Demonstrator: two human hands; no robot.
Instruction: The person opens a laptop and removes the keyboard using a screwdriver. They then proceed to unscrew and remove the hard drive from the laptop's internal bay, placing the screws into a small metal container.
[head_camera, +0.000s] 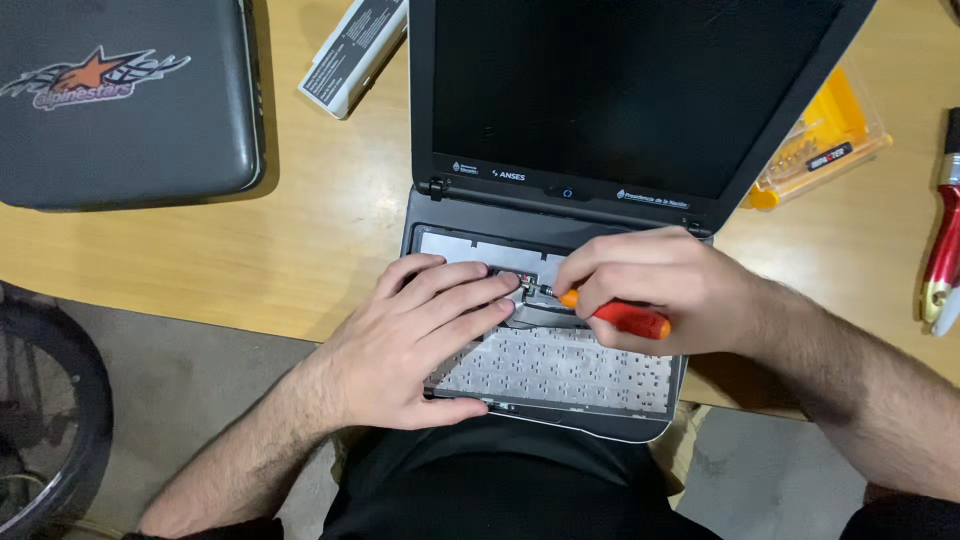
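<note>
The right hand (660, 285), fingers clamped on the orange screwdriver (615, 315), points its tip left at the small metal part (527, 285) in the open laptop (560, 370), which the left hand (420, 340) touches with flat, unclenched fingers.

Light wooden table (320, 230), grey concrete floor (190, 390).

Glossy orange plastic screwdriver (620, 317), matt grey plastic laptop (560, 215), smooth pale wood table (320, 220)

Open laptop (560, 370), keyboard removed, red screwdriver (625, 318)
</note>
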